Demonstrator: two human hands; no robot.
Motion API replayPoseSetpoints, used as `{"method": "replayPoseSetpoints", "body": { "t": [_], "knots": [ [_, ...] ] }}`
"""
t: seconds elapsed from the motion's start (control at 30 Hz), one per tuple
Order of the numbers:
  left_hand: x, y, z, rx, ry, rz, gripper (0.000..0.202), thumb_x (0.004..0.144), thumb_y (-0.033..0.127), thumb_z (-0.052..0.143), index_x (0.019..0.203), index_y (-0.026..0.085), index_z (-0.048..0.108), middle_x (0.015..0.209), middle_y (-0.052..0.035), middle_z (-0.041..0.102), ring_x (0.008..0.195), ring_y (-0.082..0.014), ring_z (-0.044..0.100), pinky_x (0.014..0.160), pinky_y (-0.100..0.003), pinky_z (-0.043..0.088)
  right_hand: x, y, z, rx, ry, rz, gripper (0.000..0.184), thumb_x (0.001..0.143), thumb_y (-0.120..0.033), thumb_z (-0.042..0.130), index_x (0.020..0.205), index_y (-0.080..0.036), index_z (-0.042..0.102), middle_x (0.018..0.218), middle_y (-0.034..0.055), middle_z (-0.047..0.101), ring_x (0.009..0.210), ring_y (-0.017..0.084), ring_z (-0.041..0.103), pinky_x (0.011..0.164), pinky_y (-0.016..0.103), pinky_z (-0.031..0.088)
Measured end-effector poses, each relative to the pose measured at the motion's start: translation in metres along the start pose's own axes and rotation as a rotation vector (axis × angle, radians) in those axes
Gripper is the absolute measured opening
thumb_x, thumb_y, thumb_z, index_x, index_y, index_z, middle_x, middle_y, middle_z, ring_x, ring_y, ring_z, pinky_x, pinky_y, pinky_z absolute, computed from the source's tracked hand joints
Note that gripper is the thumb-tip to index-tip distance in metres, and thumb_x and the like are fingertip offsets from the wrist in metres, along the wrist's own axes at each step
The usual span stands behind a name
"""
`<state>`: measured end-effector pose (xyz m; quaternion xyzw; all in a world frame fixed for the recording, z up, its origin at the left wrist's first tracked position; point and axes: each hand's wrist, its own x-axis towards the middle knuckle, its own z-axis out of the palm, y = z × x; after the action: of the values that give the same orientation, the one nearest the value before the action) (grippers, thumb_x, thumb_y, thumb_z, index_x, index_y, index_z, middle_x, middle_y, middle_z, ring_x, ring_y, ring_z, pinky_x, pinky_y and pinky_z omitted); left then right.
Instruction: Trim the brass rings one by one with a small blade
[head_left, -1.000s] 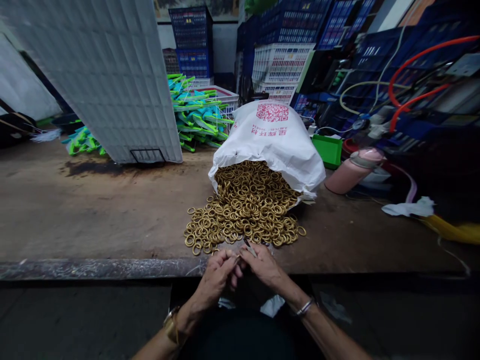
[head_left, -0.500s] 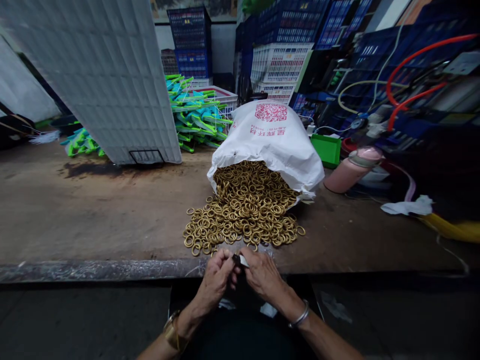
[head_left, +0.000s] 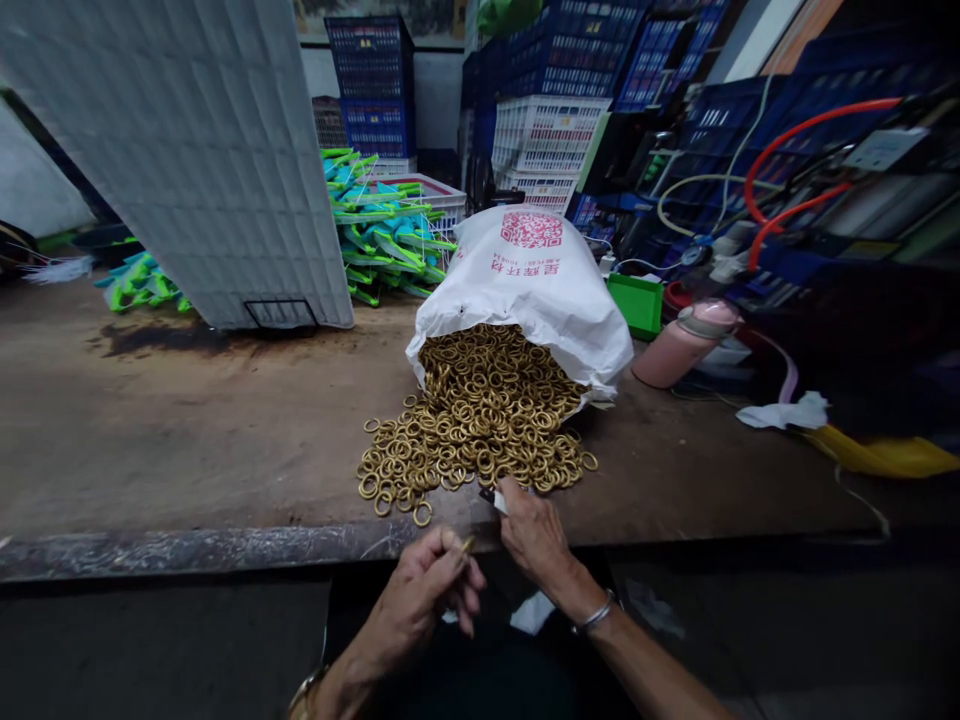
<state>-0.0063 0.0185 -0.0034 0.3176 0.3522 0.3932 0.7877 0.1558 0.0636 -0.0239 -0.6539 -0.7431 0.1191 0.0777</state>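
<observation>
Below the table's front edge my left hand [head_left: 426, 585] is closed, with a gold-coloured ring [head_left: 468, 545] pinched between thumb and forefinger. My right hand [head_left: 534, 535] grips a small tool with a white handle and dark tip [head_left: 496, 501]; its exact kind is not clear. That tip lies at the near side of a heap of gold-coloured rings [head_left: 480, 440]. The heap spills from the mouth of a white sack [head_left: 525, 290] with red printing. One loose ring [head_left: 422, 514] lies close to the table edge, above my left hand.
A tall grey ribbed panel [head_left: 255, 180] stands on the left of the wooden table [head_left: 187, 430]. Behind are green and blue plastic parts [head_left: 390, 235] and stacked crates [head_left: 551, 130]. Rightward stand a green tray [head_left: 636, 305], a pink bottle [head_left: 684, 345] and red tubing [head_left: 765, 160].
My hands were together at the table edge. Now they are apart: the left has drawn down toward me with the ring, while the right has moved slightly toward the heap with the tool.
</observation>
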Motion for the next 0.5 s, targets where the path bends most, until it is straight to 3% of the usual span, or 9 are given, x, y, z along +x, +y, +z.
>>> {"method": "replayPoseSetpoints", "body": {
  "t": [0.1, 0.2, 0.4, 0.5],
  "knots": [
    [0.005, 0.003, 0.0, -0.086, 0.061, -0.022, 0.027, 0.071, 0.039, 0.062, 0.071, 0.013, 0.054, 0.075, -0.0066, 0.062, 0.052, -0.0095, 0.054, 0.046, -0.02, 0.043, 0.005, 0.0, 0.0, -0.01, 0.069, -0.027, 0.03, 0.074, -0.007, 0.04, 0.1, -0.018, 0.05, 0.082, 0.0044, 0.065, 0.07, 0.015, 0.057, 0.058, 0.025, 0.027],
    [0.009, 0.003, -0.003, -0.152, 0.091, -0.019, 0.024, 0.071, 0.035, 0.063, 0.068, 0.013, 0.054, 0.073, -0.007, 0.062, 0.053, -0.0101, 0.054, 0.045, -0.02, 0.041, 0.011, -0.004, 0.006, -0.058, 0.055, -0.045, 0.029, 0.079, -0.014, 0.043, 0.107, -0.019, 0.048, 0.087, 0.0055, 0.064, 0.075, 0.016, 0.057, 0.06, 0.025, 0.028],
    [0.01, 0.0, -0.012, -0.305, 0.089, -0.07, 0.019, 0.071, 0.025, 0.062, 0.086, 0.015, 0.055, 0.069, -0.0029, 0.059, 0.055, -0.011, 0.053, 0.044, -0.021, 0.042, 0.017, -0.006, 0.011, -0.06, 0.055, 0.002, 0.022, 0.079, -0.011, 0.042, 0.094, -0.02, 0.054, 0.084, 0.0039, 0.064, 0.073, 0.016, 0.057, 0.06, 0.026, 0.026],
    [0.014, -0.004, -0.017, -0.372, 0.097, -0.097, 0.02, 0.071, 0.031, 0.062, 0.074, 0.013, 0.056, 0.069, -0.0029, 0.057, 0.055, -0.0102, 0.053, 0.045, -0.021, 0.042, 0.019, -0.005, 0.007, 0.011, 0.08, -0.004, 0.019, 0.077, -0.011, 0.042, 0.088, -0.02, 0.054, 0.076, 0.0018, 0.063, 0.067, 0.014, 0.054, 0.057, 0.025, 0.025]
  ]
}}
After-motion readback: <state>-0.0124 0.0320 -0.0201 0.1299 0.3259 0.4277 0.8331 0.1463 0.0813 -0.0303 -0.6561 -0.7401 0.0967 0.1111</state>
